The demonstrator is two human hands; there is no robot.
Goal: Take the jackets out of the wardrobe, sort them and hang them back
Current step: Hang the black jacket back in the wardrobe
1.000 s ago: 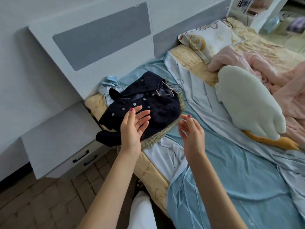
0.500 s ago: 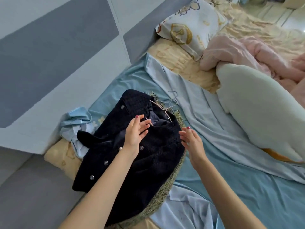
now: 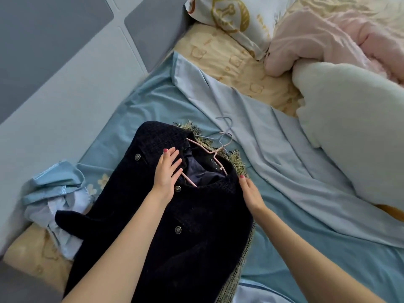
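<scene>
A dark navy jacket (image 3: 196,232) with metal buttons lies on the bed, front up, on a pink hanger (image 3: 213,155). Beneath it lies a green tweed jacket (image 3: 239,165); only its frayed collar and right edge show. A second thin wire hanger (image 3: 226,123) pokes out above the collars. My left hand (image 3: 167,171) rests flat on the navy jacket's left collar, fingers straight. At the jacket's right shoulder edge, my right hand (image 3: 250,192) touches the cloth; its fingertips are hidden under the fabric.
The jackets lie on a blue sheet (image 3: 306,226) over the bed. A crumpled light blue garment (image 3: 56,193) sits at the left. A large white plush (image 3: 354,132), a pink blanket (image 3: 317,36) and a patterned pillow (image 3: 231,14) fill the far right. The grey headboard (image 3: 54,62) runs along the left.
My head has moved closer over the jackets. Both hands came down from the air onto the navy jacket, left on the collar, right at the shoulder edge.
</scene>
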